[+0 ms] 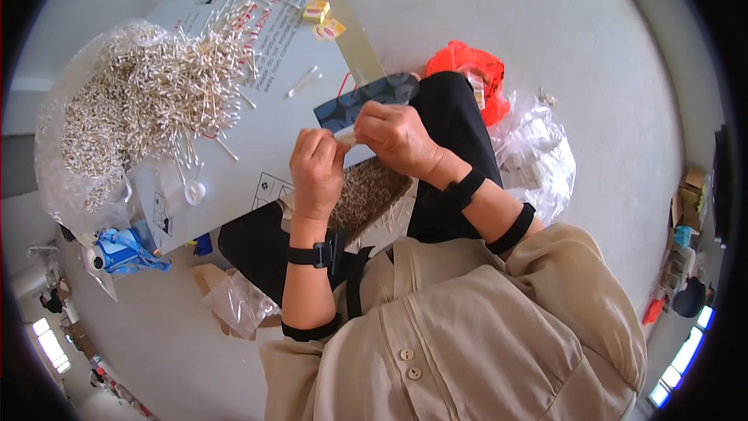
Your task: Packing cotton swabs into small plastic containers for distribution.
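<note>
My left hand (318, 164) and my right hand (393, 134) meet over the table's near edge, fingers closed. Between them they pinch a small whitish piece (346, 137), mostly covered by the fingers; its kind does not show. Below the hands, an open brown container (368, 193) packed with thin pale sticks sits at my lap. Just beyond my fingers lies a dark blue patterned sheet (370, 100). A big heap of cotton swabs (167, 82) spills from a clear plastic bag (48, 140) at the left of the table.
On the grey table (269, 121) lie a few loose swabs (304, 82), small yellow packets (316, 12) and a white tape roll (194, 192). A red bag (470, 70) and a clear bag (538, 160) are at the right. A cardboard box (210, 277) stands below left.
</note>
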Demonstrator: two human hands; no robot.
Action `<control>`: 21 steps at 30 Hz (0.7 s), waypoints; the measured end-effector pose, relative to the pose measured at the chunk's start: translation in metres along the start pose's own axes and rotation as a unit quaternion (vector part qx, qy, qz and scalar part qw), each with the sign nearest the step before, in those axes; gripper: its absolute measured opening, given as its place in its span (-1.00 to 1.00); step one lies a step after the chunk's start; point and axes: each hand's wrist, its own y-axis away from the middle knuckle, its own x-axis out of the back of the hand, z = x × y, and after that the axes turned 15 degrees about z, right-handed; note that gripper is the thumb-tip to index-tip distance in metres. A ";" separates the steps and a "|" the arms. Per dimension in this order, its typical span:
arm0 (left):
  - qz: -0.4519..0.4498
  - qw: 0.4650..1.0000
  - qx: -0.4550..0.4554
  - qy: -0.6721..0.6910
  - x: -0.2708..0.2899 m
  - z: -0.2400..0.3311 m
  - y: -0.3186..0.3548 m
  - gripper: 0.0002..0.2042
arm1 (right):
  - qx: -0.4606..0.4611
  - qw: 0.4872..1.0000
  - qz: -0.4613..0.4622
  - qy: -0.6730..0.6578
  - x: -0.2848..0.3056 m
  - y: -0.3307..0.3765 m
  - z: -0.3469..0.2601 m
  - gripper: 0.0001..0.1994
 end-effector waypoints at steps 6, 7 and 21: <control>0.010 1.000 -0.018 0.000 0.001 -0.006 0.003 -0.79 | -0.020 0.999 0.008 -0.050 -0.003 -0.012 0.005 -0.90; -0.006 1.000 -0.010 0.001 0.000 -0.008 0.004 -0.78 | -0.031 0.998 -0.007 -0.046 -0.004 -0.007 0.009 -0.92; -0.002 1.000 -0.022 0.019 -0.001 0.007 0.004 -0.83 | 0.023 0.999 -0.027 -0.008 0.006 0.004 -0.005 -0.89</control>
